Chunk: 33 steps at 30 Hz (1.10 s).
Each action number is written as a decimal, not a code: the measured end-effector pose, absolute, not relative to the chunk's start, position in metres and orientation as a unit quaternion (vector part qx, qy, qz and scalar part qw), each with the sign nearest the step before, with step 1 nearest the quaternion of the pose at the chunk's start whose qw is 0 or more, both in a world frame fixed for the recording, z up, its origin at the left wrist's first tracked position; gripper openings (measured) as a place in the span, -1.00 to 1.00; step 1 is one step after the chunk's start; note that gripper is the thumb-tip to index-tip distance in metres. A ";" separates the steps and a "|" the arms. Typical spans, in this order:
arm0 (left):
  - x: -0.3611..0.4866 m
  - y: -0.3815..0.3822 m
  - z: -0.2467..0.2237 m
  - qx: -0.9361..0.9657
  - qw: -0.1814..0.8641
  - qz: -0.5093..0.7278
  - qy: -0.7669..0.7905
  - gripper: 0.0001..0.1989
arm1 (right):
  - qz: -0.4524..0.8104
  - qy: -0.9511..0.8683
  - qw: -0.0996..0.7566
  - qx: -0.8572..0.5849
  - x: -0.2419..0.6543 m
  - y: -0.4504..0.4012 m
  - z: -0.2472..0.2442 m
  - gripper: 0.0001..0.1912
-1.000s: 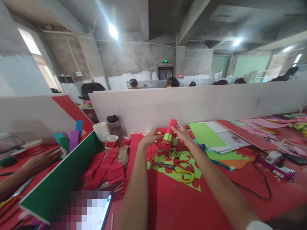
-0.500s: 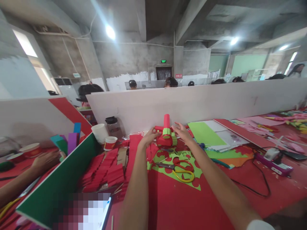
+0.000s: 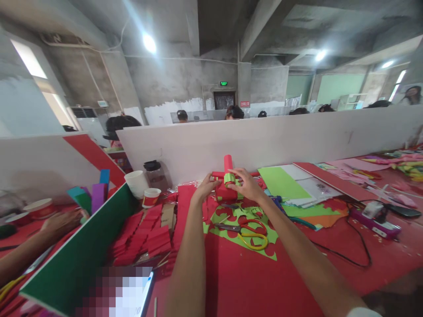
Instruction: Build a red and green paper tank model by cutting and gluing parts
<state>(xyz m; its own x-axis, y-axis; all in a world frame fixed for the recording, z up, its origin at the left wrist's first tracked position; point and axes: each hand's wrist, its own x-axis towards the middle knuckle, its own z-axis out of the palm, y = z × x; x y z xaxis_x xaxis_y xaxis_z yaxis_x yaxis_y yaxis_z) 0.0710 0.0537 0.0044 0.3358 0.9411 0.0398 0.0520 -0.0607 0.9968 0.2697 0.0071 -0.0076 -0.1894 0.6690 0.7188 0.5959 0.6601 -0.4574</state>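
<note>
One red bench carries everything. Nr its left side we've 1 green board; right of that, red pieces, too many to count, flat and apparently unworked. Mid-bench: 1 green sheet, round gaps already cut in it. We've 2 hands: R hand pinches the red roll; L hand curls close by, can't tell if gripping. 1 pr scissors lies unheld on the sheet. That roll, nr the far edge, approx. centre, has 1 green band wrapped on, so that bit looks done.
</note>
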 end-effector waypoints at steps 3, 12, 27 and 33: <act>0.070 0.054 0.005 0.613 0.555 0.401 0.394 -0.51 | 0.021 -0.769 0.486 -0.415 0.266 0.012 -0.011 -0.49; 0.069 0.054 0.006 0.617 0.551 0.399 0.396 -0.48 | 0.005 -0.758 0.498 -0.422 0.258 0.011 -0.012 -0.54; 0.070 0.057 0.002 0.611 0.561 0.397 0.392 -0.54 | 0.041 -0.763 0.491 -0.418 0.275 0.003 -0.006 -0.51; 0.070 0.056 0.003 0.607 0.561 0.396 0.400 -0.46 | 0.027 -0.765 0.494 -0.413 0.269 0.003 -0.006 -0.58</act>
